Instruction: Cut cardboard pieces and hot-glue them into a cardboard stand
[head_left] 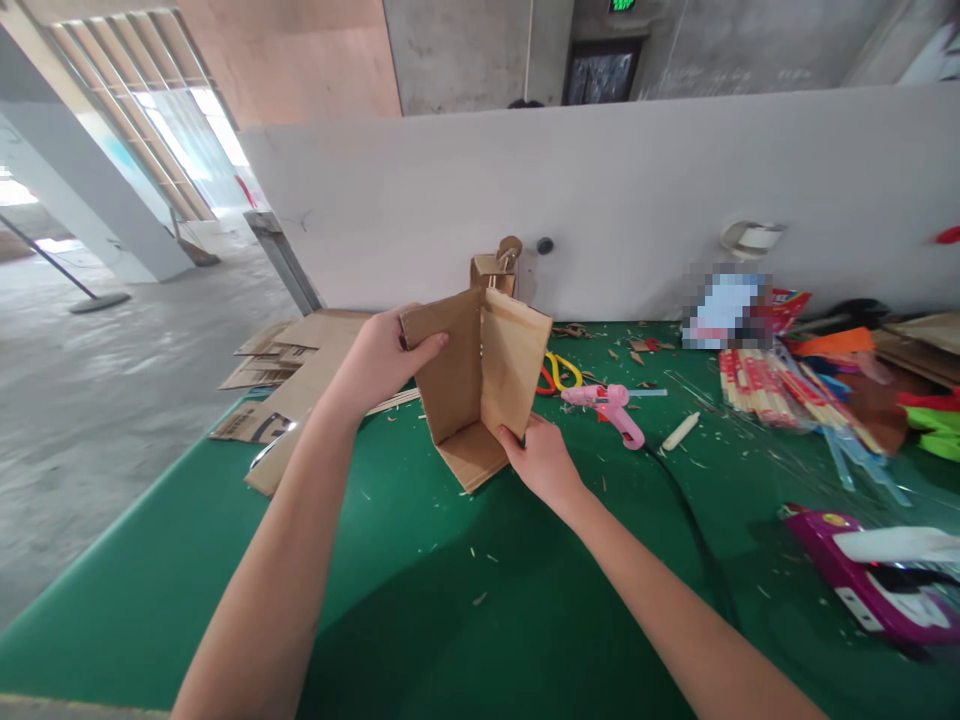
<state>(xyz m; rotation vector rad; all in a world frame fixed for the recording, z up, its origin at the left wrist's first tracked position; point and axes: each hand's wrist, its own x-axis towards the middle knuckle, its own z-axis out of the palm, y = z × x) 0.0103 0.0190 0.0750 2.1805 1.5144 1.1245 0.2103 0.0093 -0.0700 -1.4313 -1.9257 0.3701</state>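
Note:
A folded cardboard piece (452,370), with two upright walls and a bottom panel meeting at a corner, is held above the green table. My left hand (386,360) grips the upper left edge, thumb on the inner face. Near the lower right edge, my right hand (544,458) pinches the right wall close to the bottom panel. Behind the piece stands a small cardboard construction (493,268). To the right of the piece are scissors with yellow and red handles (564,372) and a pink glue gun (615,408).
Cardboard sheets (319,345) lie at the left on the green table (450,610). A glue stick (681,431), wrapped stick bundles (757,388) and a purple tool (862,575) are at the right. A white partition (420,200) stands behind; a dark cable (694,520) crosses the right side.

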